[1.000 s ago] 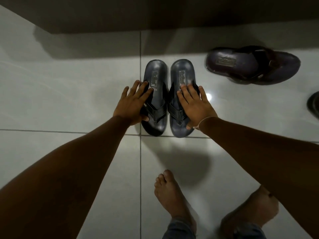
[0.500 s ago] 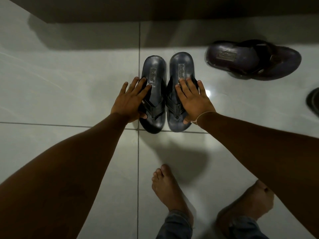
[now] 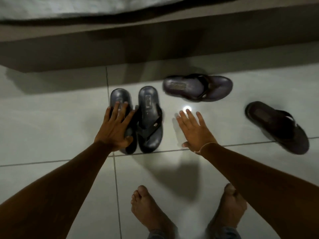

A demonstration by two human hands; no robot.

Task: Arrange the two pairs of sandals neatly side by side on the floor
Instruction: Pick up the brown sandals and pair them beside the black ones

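Two dark blue sandals stand side by side on the white tile floor, heels away from me. My left hand point(image 3: 115, 128) lies flat on the left sandal point(image 3: 120, 99), fingers spread, covering its strap. The right sandal point(image 3: 149, 118) of that pair is uncovered. My right hand point(image 3: 194, 130) hovers open over bare floor just right of the pair, holding nothing. A brown sandal point(image 3: 196, 87) lies sideways further back. Another brown sandal point(image 3: 276, 126) lies at an angle at the far right.
A dark low bed base point(image 3: 155, 44) with pale bedding point(image 3: 69, 6) runs along the back, close behind the sandals. My bare feet point(image 3: 150, 213) stand on the tiles below. A bright light reflection point(image 3: 186, 108) sits on the floor by my right fingertips.
My right hand has lifted off the right blue sandal and moved right over bare floor. The left hand stays on the left sandal. The view tilted up, showing the bed and the second brown sandal.
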